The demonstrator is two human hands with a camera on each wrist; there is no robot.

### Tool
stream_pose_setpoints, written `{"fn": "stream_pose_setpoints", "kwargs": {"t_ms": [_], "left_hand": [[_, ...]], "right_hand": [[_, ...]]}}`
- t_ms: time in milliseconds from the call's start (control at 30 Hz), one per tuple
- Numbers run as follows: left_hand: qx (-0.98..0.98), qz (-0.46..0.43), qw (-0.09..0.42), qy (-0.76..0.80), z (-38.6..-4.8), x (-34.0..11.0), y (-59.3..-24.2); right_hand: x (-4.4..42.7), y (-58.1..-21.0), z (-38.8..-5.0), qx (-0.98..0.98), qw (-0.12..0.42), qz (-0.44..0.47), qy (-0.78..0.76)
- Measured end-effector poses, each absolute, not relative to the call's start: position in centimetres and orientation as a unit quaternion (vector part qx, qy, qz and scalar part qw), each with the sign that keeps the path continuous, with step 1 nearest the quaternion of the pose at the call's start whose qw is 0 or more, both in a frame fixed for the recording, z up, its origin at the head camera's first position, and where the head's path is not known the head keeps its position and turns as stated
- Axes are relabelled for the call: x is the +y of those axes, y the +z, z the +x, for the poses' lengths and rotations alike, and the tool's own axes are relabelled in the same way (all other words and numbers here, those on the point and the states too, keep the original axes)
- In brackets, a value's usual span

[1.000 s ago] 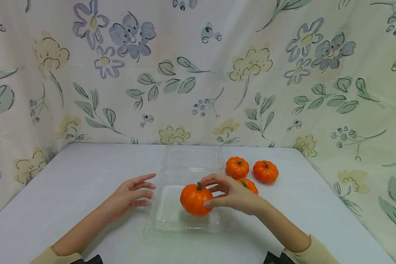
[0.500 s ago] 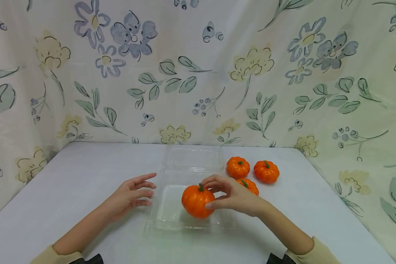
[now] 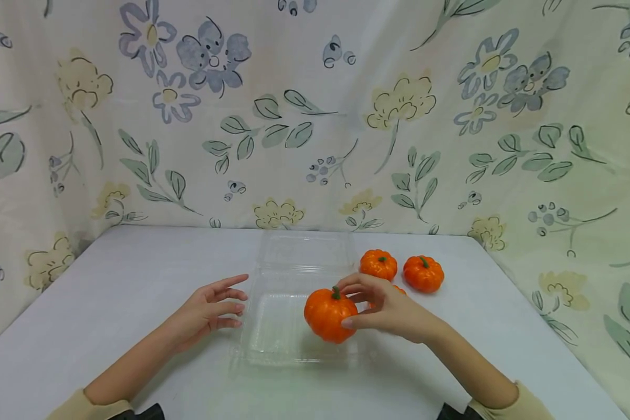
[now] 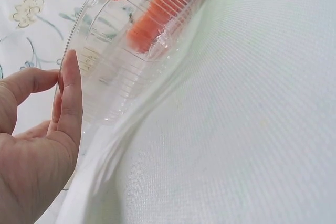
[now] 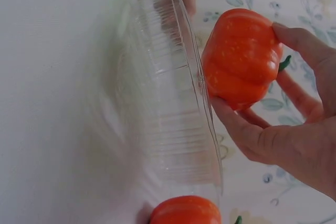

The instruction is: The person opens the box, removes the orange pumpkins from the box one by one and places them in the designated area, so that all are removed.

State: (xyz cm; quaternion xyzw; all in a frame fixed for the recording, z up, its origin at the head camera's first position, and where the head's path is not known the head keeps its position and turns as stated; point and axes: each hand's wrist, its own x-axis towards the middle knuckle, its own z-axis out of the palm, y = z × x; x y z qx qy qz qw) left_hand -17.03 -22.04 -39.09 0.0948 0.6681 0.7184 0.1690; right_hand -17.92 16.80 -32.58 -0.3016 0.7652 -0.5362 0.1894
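My right hand [image 3: 391, 309] grips an orange toy pumpkin [image 3: 328, 315] with a green stem. Thumb and fingertips hold its sides, and it hangs just above the right part of a clear plastic clamshell container [image 3: 275, 326]. The right wrist view shows the pumpkin [image 5: 241, 56] outside and above the container's rim [image 5: 202, 82]. My left hand [image 3: 205, 318] is at the container's left edge. Up close, in the left wrist view, the rim [image 4: 79, 22] passes between the left hand's [image 4: 47, 124] thumb and fingers, which pinch it. The container's lid [image 3: 307, 248] lies folded back, away from me.
Two more orange pumpkins, one [image 3: 378, 265] beside the lid and another [image 3: 423, 274] farther right, sit on the white table [image 3: 152, 262]. A third is mostly hidden behind the right hand. Behind the table hangs a flowered curtain [image 3: 315, 116].
My right hand has moved right and slightly up with the pumpkin, covering more of the pumpkin behind it. The left hand and container have stayed put.
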Motion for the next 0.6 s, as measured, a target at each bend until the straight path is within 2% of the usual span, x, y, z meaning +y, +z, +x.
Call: {"fn": "stream_pose_setpoints", "kwargs": {"t_ms": [600], "left_hand": [[0.672, 0.097, 0.169, 0.715, -17.0, -22.1, -39.0]], "right_hand": [[19.1, -32.0, -17.2, 0.771, 0.177, -0.286, -0.541]]}}
